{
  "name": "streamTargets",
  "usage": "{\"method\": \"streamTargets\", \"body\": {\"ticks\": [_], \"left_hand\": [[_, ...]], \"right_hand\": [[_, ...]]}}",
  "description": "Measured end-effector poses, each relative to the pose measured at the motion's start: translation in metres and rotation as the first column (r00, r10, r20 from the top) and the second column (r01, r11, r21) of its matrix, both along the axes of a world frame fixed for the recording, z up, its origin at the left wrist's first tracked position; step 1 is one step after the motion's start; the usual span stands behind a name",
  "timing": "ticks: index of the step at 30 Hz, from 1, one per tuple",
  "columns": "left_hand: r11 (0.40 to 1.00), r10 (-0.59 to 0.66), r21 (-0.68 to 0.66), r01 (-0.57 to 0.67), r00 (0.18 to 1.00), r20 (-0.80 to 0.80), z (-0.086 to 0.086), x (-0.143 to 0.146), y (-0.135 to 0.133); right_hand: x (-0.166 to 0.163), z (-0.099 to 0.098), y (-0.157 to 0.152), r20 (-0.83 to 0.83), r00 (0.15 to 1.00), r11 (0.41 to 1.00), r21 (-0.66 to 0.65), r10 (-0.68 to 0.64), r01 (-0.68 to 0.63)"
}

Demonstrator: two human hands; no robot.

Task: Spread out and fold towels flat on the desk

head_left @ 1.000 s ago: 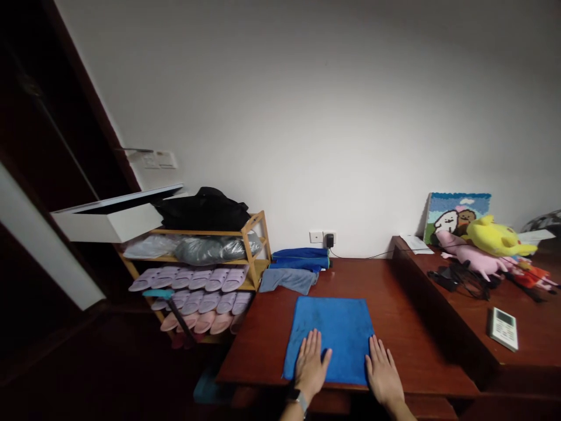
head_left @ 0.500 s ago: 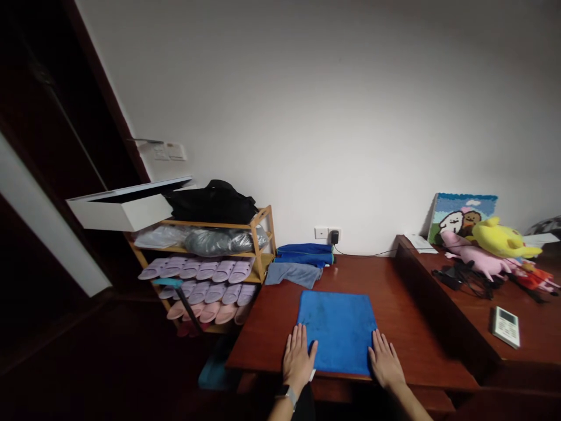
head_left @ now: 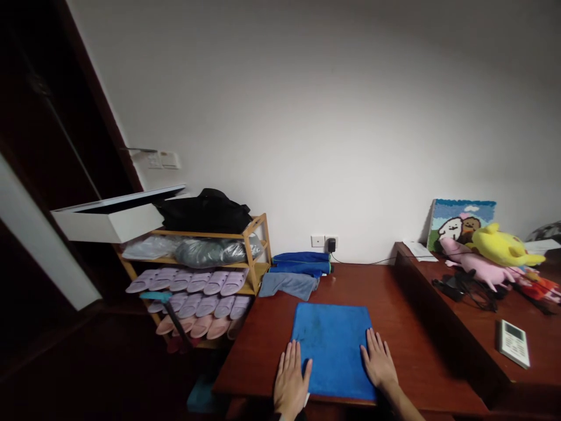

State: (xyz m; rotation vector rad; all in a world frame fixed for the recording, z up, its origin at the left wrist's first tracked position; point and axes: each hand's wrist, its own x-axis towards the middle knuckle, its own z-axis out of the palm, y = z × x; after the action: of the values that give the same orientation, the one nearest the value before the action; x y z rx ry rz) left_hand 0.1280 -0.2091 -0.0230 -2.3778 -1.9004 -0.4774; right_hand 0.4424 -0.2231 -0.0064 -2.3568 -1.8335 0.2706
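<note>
A blue cloth (head_left: 335,351) with some dark stains lies flat and spread out on the reddish-brown wooden table (head_left: 258,356), close to its front edge. My left hand (head_left: 291,377) rests flat on the cloth's left edge, thumb apart from the other fingers. On the opposite side my right hand (head_left: 377,358) lies flat over the right edge, fingers stretched out. Neither hand grips the fabric. A small white tag shows at the cloth's near left corner, beside my left hand.
Behind the cloth lie a grey-blue cloth (head_left: 289,285) and folded dark blue cloths (head_left: 302,263). A shoe rack (head_left: 258,251) with slippers stands left. On the raised right ledge are plush toys (head_left: 504,245), cables and a white remote (head_left: 513,344). A plugged-in charger (head_left: 332,245) trails a cord.
The view has tilted up slightly, so the table sits lower in the picture. Both hands stay flat at the cloth's sides; the right one lies slightly further onto the cloth.
</note>
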Motion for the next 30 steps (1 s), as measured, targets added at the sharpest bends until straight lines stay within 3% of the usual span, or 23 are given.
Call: {"method": "streamTargets", "body": {"ticks": [5,9,13,16,18,20,22,25,30], "left_hand": [[0.999,-0.015,0.042,0.016,0.999,-0.040,-0.010,-0.008,0.005],[0.996,-0.046,0.079,0.050,0.998,-0.045,0.001,0.003,0.007],[0.967,-0.244,0.071,0.243,0.970,0.008,0.033,0.063,0.005],[0.881,-0.473,0.018,0.473,0.880,0.045,0.052,0.123,0.004],[0.839,-0.540,-0.020,0.543,0.837,0.083,0.054,0.153,0.005],[0.841,-0.528,-0.064,0.537,0.841,0.122,0.046,0.167,0.009],[0.857,-0.492,-0.100,0.506,0.860,0.134,0.034,0.163,0.015],[0.886,-0.434,-0.127,0.445,0.894,0.107,0.020,0.133,0.026],[0.957,-0.222,-0.184,0.224,0.975,0.033,0.027,0.053,0.053]], "right_hand": [[-0.001,-0.001,-0.001,-0.024,1.000,1.000,0.007,-0.006,0.006],[-0.002,0.005,0.000,-0.032,0.999,1.000,0.008,-0.012,0.012],[-0.001,0.006,0.000,-0.050,0.999,1.000,0.011,-0.008,0.009],[0.000,0.004,-0.001,-0.027,1.000,1.000,0.001,0.011,-0.011],[0.001,0.003,-0.002,0.001,0.999,0.999,-0.024,0.044,-0.044],[0.002,0.001,-0.002,0.018,0.998,0.998,-0.042,0.056,-0.055],[0.002,0.001,-0.001,0.013,0.999,0.999,-0.040,0.037,-0.037],[0.001,0.002,-0.001,-0.005,1.000,1.000,-0.024,0.013,-0.013],[0.001,0.002,-0.002,-0.028,1.000,1.000,-0.004,0.001,-0.001]]}}
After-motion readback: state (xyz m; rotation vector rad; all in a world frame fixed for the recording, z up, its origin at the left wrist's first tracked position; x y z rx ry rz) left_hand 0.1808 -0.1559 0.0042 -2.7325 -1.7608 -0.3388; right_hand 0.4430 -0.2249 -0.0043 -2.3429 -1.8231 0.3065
